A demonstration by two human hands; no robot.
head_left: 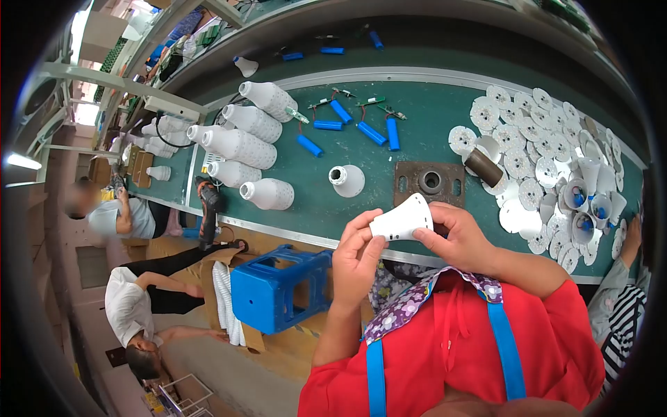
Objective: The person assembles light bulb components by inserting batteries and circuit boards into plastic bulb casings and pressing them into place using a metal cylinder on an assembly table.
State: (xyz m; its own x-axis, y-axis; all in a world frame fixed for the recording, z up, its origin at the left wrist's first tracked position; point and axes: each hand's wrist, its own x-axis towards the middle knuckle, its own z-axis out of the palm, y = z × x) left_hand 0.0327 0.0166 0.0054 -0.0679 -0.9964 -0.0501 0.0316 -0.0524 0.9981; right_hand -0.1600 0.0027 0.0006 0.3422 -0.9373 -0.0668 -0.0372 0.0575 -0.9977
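In front of my chest, a white flared bulb housing (403,219) lies sideways between both hands. The fingers and thumb of my left hand (356,258) close round its narrow end. My right hand (455,236) grips the wide end, thumb against the side near small slots. Just beyond the housing is a brown metal block (429,182) with a round socket and slotted sides. A similar white housing (347,181) stands on the green table left of the block. A dark brown cylinder (484,167) leans at the block's right.
Stacked white housings (240,147) and an electric screwdriver (208,208) are at the left. Blue batteries with circuit boards (372,133) lie farther back. White discs (517,163) are heaped right, near cones (582,226). A blue stool (267,295) stands below; other people (142,302) work nearby.
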